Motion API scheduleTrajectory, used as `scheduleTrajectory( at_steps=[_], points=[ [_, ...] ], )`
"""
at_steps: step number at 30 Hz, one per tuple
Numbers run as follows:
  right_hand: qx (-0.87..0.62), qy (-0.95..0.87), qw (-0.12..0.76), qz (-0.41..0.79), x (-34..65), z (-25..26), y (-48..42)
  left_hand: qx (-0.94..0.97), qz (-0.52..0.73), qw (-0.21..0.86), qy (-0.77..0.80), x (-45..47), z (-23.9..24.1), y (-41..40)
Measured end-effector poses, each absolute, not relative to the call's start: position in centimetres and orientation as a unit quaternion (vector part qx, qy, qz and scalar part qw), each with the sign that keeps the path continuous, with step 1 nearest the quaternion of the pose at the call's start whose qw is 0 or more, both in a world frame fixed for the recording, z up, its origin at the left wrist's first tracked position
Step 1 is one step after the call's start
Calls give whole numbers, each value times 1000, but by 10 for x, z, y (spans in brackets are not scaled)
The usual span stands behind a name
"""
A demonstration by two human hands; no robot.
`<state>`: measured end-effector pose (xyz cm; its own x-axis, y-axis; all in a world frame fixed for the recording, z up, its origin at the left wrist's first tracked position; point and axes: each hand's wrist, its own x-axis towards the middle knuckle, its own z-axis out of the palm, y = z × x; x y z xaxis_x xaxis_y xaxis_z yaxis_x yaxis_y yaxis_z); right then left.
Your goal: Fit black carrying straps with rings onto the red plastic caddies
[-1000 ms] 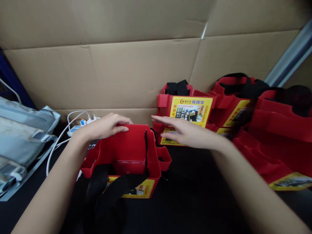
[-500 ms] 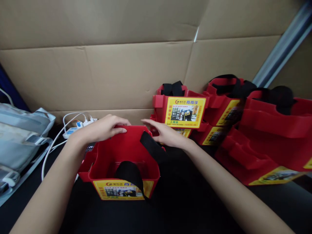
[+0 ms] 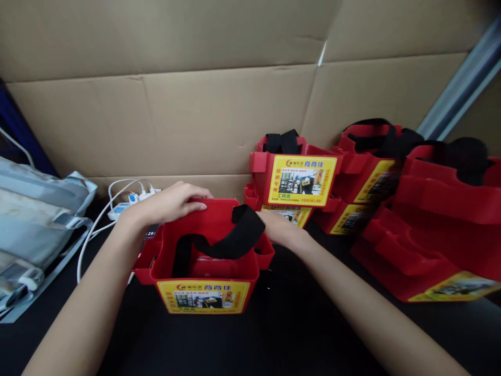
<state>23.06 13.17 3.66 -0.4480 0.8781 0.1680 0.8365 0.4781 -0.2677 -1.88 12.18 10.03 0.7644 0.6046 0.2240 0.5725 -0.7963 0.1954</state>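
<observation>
A red plastic tool box (image 3: 203, 277) with a yellow label stands upright on the black surface in front of me. Its black strap (image 3: 230, 243) loops across the open top. My left hand (image 3: 164, 204) grips the box's far rim, fingers curled over the edge. My right hand (image 3: 279, 230) is at the box's right side behind the strap; its fingers are mostly hidden.
Several more red boxes with black straps (image 3: 301, 175) are stacked at the right against a cardboard wall (image 3: 203, 115). A white power strip with cables (image 3: 129, 201) and a grey bag (image 3: 35, 209) lie at the left.
The box has turned upright with its label facing me. The strap went from hanging over the front to lying across the top. My right hand moved in to the box's right side.
</observation>
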Motion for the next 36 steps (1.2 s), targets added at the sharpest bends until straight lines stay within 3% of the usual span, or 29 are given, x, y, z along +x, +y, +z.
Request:
scheduleTrajectory(
  at_steps=[5, 14, 19, 26, 29, 33, 36],
  points=[
    [-368, -901, 210, 98, 220, 47, 132, 935, 132, 75, 319, -15, 102, 118],
    [-475, -865, 134, 90, 233, 22, 136, 938, 117, 75, 318, -20, 104, 117],
    [-313, -915, 226, 118, 224, 49, 133, 938, 120, 80, 315, -18, 102, 118],
    [-437, -890, 39, 127, 247, 41, 143, 936, 119, 90, 320, -20, 102, 120],
    [-419, -897, 51, 131, 247, 45, 138, 932, 125, 100, 324, -19, 103, 119],
    [-329, -919, 171, 131, 233, 55, 133, 931, 129, 94, 330, -18, 103, 118],
    [-387, -909, 121, 91, 234, 50, 139, 931, 127, 90, 329, -18, 102, 118]
  ],
)
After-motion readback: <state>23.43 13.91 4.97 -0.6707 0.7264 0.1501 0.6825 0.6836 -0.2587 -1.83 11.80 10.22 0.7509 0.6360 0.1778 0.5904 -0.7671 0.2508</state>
